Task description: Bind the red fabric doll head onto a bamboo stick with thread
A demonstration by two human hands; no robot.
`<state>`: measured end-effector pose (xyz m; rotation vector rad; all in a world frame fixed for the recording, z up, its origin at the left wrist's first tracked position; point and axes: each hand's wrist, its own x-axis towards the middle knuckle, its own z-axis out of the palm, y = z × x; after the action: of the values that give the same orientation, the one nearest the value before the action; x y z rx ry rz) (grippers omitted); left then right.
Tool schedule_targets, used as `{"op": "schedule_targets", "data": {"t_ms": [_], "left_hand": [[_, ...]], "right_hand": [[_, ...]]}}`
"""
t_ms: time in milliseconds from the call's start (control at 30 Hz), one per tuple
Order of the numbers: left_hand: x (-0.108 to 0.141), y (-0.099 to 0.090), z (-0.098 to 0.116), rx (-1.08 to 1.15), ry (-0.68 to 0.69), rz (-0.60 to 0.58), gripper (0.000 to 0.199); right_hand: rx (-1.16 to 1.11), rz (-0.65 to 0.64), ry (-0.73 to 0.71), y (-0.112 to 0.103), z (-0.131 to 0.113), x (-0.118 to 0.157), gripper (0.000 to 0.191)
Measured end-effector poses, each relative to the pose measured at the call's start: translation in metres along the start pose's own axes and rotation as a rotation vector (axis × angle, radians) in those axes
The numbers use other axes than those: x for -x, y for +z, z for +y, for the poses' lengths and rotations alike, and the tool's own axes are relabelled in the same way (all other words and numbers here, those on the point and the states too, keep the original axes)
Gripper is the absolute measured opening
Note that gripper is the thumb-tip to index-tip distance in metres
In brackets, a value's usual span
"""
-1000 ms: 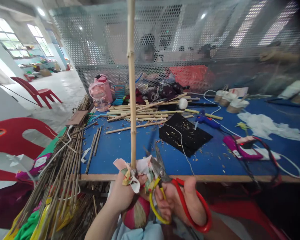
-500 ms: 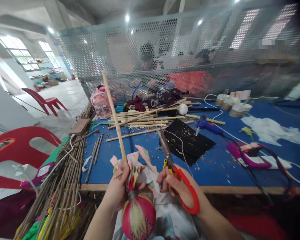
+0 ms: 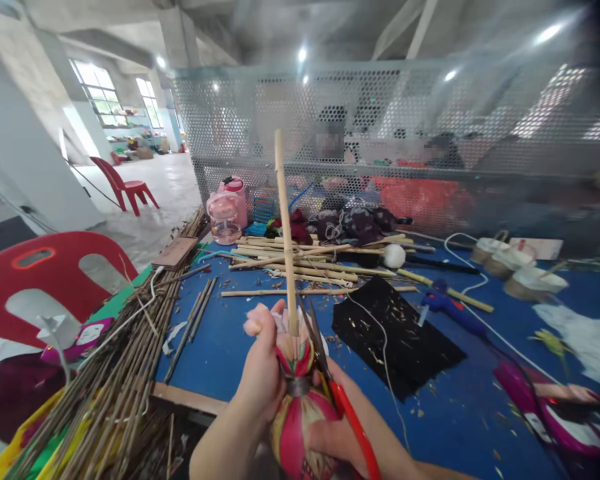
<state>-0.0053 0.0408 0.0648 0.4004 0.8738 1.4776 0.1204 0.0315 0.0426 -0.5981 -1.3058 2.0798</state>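
Observation:
A pink and cream cloth-covered ball (image 3: 300, 433) hangs low in front of me, bound at its neck with grey tape. A bamboo stick (image 3: 286, 233) rises almost upright from the gathered cloth (image 3: 296, 353) above the binding. My left hand (image 3: 261, 363) is closed round the left side of that gathered cloth, near the foot of the stick. Red-handled scissors (image 3: 355, 427) lie in my right hand (image 3: 337, 430), blades pointing up beside the cloth. The right thumb rests on the ball; other fingers are hidden behind it.
Bamboo sticks (image 3: 325, 270) lie across the blue table (image 3: 210, 353), before a perforated screen (image 3: 260, 133). A black cloth (image 3: 395, 340) and a blue glue gun (image 3: 455, 310) are to the right. Thin brown stems (image 3: 115, 373) pile up left, near a red chair (image 3: 95, 253).
The view has turned left. The ball has been lifted and the stick stands straighter. My right hand, with the scissors, has come in against the ball; loose cloth ends are gathered closer.

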Motion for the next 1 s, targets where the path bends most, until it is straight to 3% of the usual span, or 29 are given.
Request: {"op": "schedule_targets", "data": {"t_ms": [100,200,267,300,367,433,600,767,900,1000], "left_hand": [[-0.008,-0.004,0.007,0.138,0.003,-0.055,0.060],[-0.011,-0.023,0.014,0.281,0.209,-0.062,0.053],[-0.009,-0.039,0.011,0.300,0.304,0.017,0.037],[-0.007,-0.046,0.008,0.233,0.240,-0.002,0.025],[0.003,-0.055,0.000,0.097,0.013,-0.194,0.023],[0.017,-0.058,-0.007,0.015,-0.061,-0.320,0.025],[0.045,-0.059,-0.002,-0.186,-0.130,-0.317,0.018],[0.050,-0.063,0.003,-0.238,-0.100,-0.422,0.020],[0.050,-0.063,0.002,-0.201,-0.016,-0.393,0.024],[0.050,-0.060,0.004,-0.222,0.034,-0.373,0.034]], "right_hand": [[-0.069,0.128,-0.059,0.009,0.004,-0.006,0.068],[-0.120,0.290,-0.116,0.011,0.010,-0.011,0.054],[-0.162,0.264,-0.145,0.011,0.011,-0.012,0.040],[-0.185,0.226,-0.163,0.012,0.011,-0.013,0.035],[-0.208,0.189,-0.202,0.016,0.010,-0.013,0.027],[-0.204,0.188,-0.224,0.022,0.009,-0.013,0.025],[-0.143,0.137,-0.237,0.036,0.012,-0.008,0.040],[0.039,0.111,-0.235,0.039,0.012,0.003,0.042],[0.321,0.386,-0.252,0.035,0.011,0.010,0.032],[0.338,0.567,-0.277,0.027,0.014,0.018,0.033]]}}
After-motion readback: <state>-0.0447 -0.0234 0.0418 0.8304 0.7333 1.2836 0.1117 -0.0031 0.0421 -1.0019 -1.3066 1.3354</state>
